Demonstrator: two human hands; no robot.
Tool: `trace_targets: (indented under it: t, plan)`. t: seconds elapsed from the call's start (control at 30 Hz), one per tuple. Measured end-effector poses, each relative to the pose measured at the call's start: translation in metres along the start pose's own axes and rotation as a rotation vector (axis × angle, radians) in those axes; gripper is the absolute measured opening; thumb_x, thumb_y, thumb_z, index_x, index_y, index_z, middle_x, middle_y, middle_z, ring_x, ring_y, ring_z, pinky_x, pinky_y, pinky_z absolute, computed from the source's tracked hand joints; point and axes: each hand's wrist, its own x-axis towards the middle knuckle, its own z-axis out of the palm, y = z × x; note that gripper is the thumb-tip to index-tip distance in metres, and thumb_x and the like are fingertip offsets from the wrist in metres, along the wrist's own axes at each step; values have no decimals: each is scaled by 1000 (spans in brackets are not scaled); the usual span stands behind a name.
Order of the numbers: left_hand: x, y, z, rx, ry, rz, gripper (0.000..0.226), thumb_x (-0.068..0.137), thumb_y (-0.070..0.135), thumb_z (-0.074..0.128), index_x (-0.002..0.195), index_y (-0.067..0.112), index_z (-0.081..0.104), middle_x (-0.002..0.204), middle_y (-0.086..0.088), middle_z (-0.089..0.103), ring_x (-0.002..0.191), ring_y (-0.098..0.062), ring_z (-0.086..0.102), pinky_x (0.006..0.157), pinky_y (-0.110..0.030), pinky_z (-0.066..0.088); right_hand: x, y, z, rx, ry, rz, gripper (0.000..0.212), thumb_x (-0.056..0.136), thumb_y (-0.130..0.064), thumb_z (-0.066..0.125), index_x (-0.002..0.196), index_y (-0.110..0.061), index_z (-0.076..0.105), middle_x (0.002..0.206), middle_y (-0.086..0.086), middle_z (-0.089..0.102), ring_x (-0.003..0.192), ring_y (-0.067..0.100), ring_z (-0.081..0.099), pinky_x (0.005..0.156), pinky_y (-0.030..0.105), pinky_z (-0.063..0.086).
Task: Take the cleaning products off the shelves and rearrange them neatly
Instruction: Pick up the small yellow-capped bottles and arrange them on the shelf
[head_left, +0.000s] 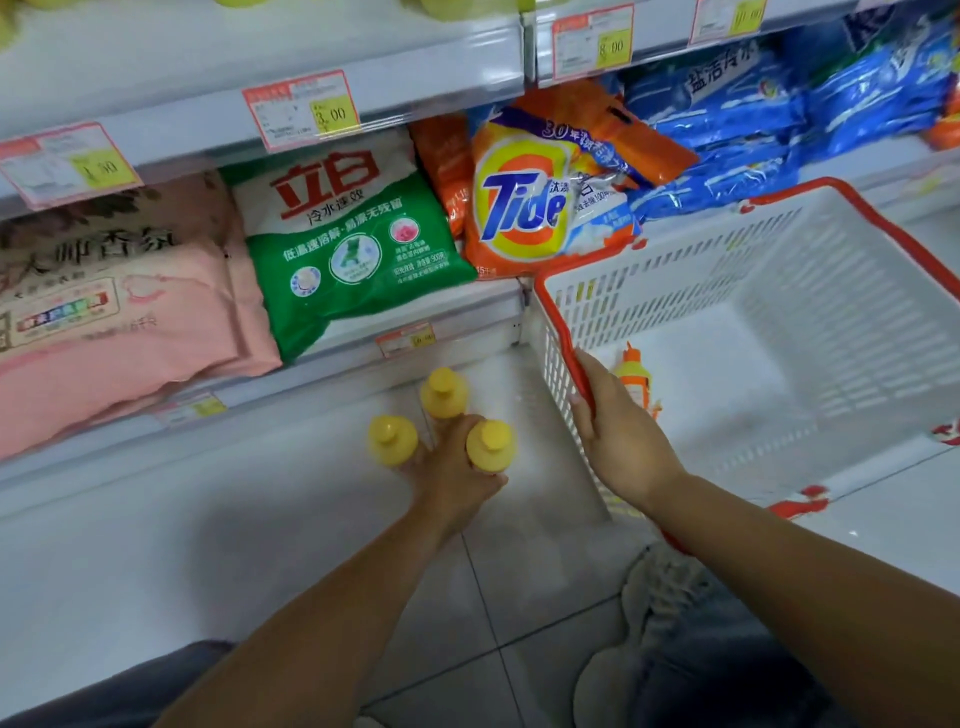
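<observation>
Head view, the only one.

Your left hand (452, 473) is grasping three yellow bottles (490, 446) in one cluster, caps up towards the camera. One sits at the far side of the hand and one at each side of it. Your fingers are mostly hidden behind them, so I can't tell the exact grip on each. The cluster is low, in front of the bottom shelf (156, 519). I can't tell whether the bottles rest on it or hang clear.

Your right hand (615, 441) is clamped on the red rim of the white basket (753, 260), at its near left edge, thumb on the outside. The basket is tilted, with its open side towards you. A small orange bottle (632, 375) with a yellow body section lies inside, just beside your right hand.

On the shelf above, left to right:
- pink bag (119, 312), lying flat and overhanging the shelf edge
- green-and-white bag (353, 239), touching the pink one
- orange Tide bag (524, 208), just beside the green one, its lower corner near the basket rim
- blue bags (753, 119), stacked, behind the basket's far rim

Price tags (301, 109) hang along the shelf edges. The tile floor (519, 597) is below your forearms. Your jeans (727, 649) show bottom right.
</observation>
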Motion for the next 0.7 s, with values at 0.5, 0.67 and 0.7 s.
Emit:
trace_targets:
  t: [0.5,0.67,0.7]
  plan:
    - [-27,64,-80,245,-51,11,50,83,14,67,131,20,52,117,-5,65,107,-25,62,90,-35,50,-3,-11,-8,32,-9,41,47,102,-22,48,148,-13,39,133,8,55,124,28,50,91,28,34]
    - [-47,116,-182,397,163,228,42,85,9,57,123,25,60,107,4,67,94,-18,62,84,-36,53,6,-67,-17,-7,130,-89,37,101,-30,46,131,-10,53,118,10,58,116,28,53,92,35,38]
    - [-49,120,-205,423,254,279,40,86,13,58,124,26,59,107,6,65,94,-17,61,84,-36,52,8,-87,-18,23,133,-137,37,101,-32,44,133,-13,52,121,2,56,119,21,51,97,33,39]
